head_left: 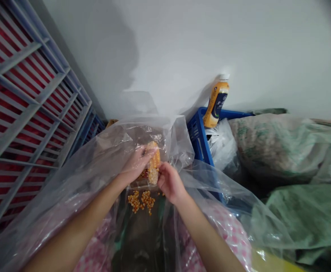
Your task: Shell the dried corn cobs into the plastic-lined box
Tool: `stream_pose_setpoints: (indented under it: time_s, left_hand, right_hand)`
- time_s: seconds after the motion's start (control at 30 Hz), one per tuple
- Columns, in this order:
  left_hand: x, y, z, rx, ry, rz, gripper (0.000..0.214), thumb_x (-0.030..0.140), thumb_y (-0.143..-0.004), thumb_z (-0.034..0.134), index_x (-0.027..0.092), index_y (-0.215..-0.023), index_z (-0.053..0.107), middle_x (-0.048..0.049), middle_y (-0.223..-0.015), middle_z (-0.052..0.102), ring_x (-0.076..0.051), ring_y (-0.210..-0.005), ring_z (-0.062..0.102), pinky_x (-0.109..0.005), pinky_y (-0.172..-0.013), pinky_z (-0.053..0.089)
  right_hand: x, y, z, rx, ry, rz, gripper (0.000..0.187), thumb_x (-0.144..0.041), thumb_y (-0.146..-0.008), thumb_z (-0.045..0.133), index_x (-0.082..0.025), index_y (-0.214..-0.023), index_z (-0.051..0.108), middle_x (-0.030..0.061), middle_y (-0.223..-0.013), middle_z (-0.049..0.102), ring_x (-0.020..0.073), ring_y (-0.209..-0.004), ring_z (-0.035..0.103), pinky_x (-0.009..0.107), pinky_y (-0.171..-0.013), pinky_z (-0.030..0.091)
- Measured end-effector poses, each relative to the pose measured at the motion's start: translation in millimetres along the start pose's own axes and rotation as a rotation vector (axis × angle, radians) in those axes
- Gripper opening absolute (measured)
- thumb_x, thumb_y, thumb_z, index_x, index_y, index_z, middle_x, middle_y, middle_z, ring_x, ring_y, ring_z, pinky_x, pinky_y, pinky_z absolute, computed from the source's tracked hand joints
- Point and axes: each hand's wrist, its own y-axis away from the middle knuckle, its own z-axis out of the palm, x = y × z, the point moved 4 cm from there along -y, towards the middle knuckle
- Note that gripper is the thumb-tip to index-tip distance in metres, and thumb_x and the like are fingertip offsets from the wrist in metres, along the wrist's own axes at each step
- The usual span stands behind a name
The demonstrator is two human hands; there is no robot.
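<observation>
A yellow corn cob [154, 160] is held up between my two hands, its lower end pale where kernels are gone. My left hand [137, 162] is closed around the cob's upper left side. On the right side of the cob, the fingers of my right hand [171, 181] are bent and pressed against its lower part. Loose corn kernels [147, 200] lie in small heaps below, on a clear plastic sheet [105, 151] spread over my lap and up toward the wall.
Stacked plastic crates [37, 102] with red contents rise at left. To the right is a blue crate [200, 139] with a yellow drink bottle [216, 100] and a white plastic bag [222, 143]. Woven sacks [278, 147] and a green sack [309, 215] lie farther right. A white wall [176, 49] stands ahead.
</observation>
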Motion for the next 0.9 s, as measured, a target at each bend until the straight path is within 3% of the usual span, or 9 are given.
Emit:
stream_pose_setpoints:
  time_s: [0.2, 0.5, 0.77, 0.9]
  left_hand:
    - [-0.7, 0.4, 1.7, 0.028, -0.025, -0.036, 0.042, 0.051, -0.072, 0.051, 0.018, -0.096, 0.061, -0.0054, -0.095, 0.066, -0.022, -0.093, 0.059, -0.033, -0.086, 0.042]
    - [6.6, 2.7, 2.0, -0.009, 0.058, -0.036, 0.047, 0.053, -0.071, 0.051, 0.018, -0.100, 0.060, -0.0043, -0.096, 0.067, -0.021, -0.093, 0.059, -0.030, -0.083, 0.043]
    - [-3.1, -1.2, 3.7, 0.000, 0.024, -0.011, 0.044, 0.050, -0.072, 0.052, 0.018, -0.102, 0.061, -0.0049, -0.103, 0.066, -0.021, -0.097, 0.058, -0.032, -0.089, 0.041]
    - [2.1, 0.1, 2.7, 0.021, 0.034, -0.040, 0.041, 0.048, -0.073, 0.050, 0.018, -0.100, 0.061, -0.0045, -0.102, 0.066, -0.021, -0.096, 0.058, -0.030, -0.087, 0.042]
  right_hand:
    - [3.6, -1.3, -1.8, -0.009, -0.033, -0.050, 0.007, -0.012, -0.053, 0.050, -0.018, -0.056, 0.051, -0.0046, -0.053, 0.054, 0.0103, -0.052, 0.049, 0.023, -0.061, 0.044]
    - [-3.4, 4.6, -2.6, 0.005, 0.015, 0.023, 0.011, -0.030, -0.063, 0.053, -0.020, -0.063, 0.056, 0.0018, -0.057, 0.060, 0.0189, -0.070, 0.060, 0.030, -0.066, 0.047]
    - [2.1, 2.6, -2.6, -0.025, 0.052, -0.025, 0.007, -0.026, -0.063, 0.056, -0.019, -0.063, 0.055, -0.0007, -0.057, 0.059, 0.0158, -0.065, 0.058, 0.027, -0.064, 0.047]
    - [0.4, 3.4, -1.4, -0.062, 0.056, -0.075, 0.004, -0.023, -0.062, 0.056, -0.019, -0.063, 0.055, -0.0011, -0.059, 0.060, 0.0148, -0.063, 0.057, 0.026, -0.063, 0.046]
